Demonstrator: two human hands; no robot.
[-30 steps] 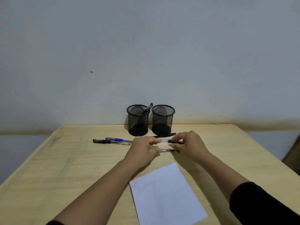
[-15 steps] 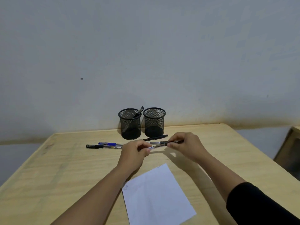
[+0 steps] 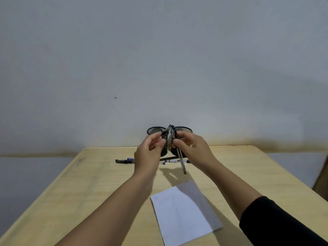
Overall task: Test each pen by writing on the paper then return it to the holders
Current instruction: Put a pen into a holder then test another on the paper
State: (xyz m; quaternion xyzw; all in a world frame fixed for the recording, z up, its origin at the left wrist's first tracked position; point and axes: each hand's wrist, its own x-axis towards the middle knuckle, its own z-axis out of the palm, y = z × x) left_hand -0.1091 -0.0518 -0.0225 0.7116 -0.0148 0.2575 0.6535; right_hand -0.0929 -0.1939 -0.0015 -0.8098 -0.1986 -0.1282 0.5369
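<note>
My right hand [image 3: 193,148] pinches a clear pen [image 3: 181,158] near its black upper end and holds it almost upright above the table, lower end down. My left hand [image 3: 149,155] is raised beside it with thumb and fingertips curled together. Whether they hold a cap is unclear. Right behind both hands stand two black mesh holders, one on the left [image 3: 153,129] and one on the right [image 3: 185,129]. A dark pen [image 3: 167,129] sticks out of the left one. The white paper [image 3: 181,212] lies nearer to me. Several pens lie in front of the holders, among them a black pen [image 3: 122,161] and a labelled clear pen [image 3: 177,161].
The wooden table [image 3: 92,192] ends at a grey wall just behind the holders. Its left and right edges slant toward me. A dark piece of furniture [image 3: 322,181] shows at the far right edge.
Both hands have risen from the table and come apart. The pen went from lying level between them to standing nearly upright in my right hand alone. The camera tilted up.
</note>
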